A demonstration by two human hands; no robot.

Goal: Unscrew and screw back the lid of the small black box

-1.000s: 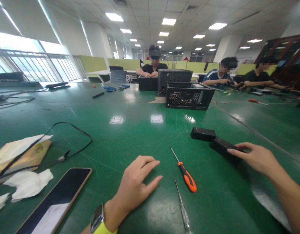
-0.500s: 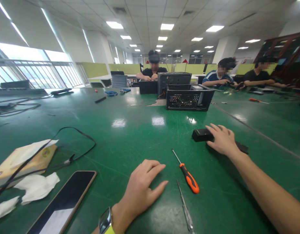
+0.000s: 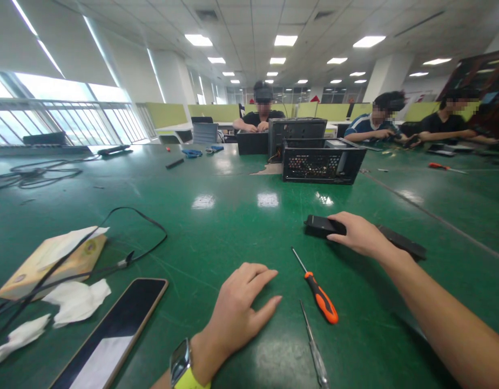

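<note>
My right hand (image 3: 357,233) is closed around a small black box-shaped piece (image 3: 319,226), thumb on the near side and fingers over the far side. Just behind that wrist lies a flat black bar (image 3: 403,243), partly covered by the hand. My left hand (image 3: 243,300) rests on the green table with thumb and fingers apart, holding nothing. Between the hands lie an orange-and-black screwdriver (image 3: 322,300) and a thin screwdriver with a clear handle (image 3: 316,354). What the black piece is I cannot make out.
A phone (image 3: 115,329), crumpled tissues (image 3: 77,302), a tissue box (image 3: 55,265) and a black cable (image 3: 162,224) lie left. Black computer cases (image 3: 318,162) stand ahead. Several people sit across the table, one (image 3: 260,121) behind the cases. Another orange screwdriver (image 3: 439,166) lies far right.
My right hand has closed on the black piece and shifted it slightly left, away from the flat bar. My left hand stays nearly still. The whole view has turned slightly left.
</note>
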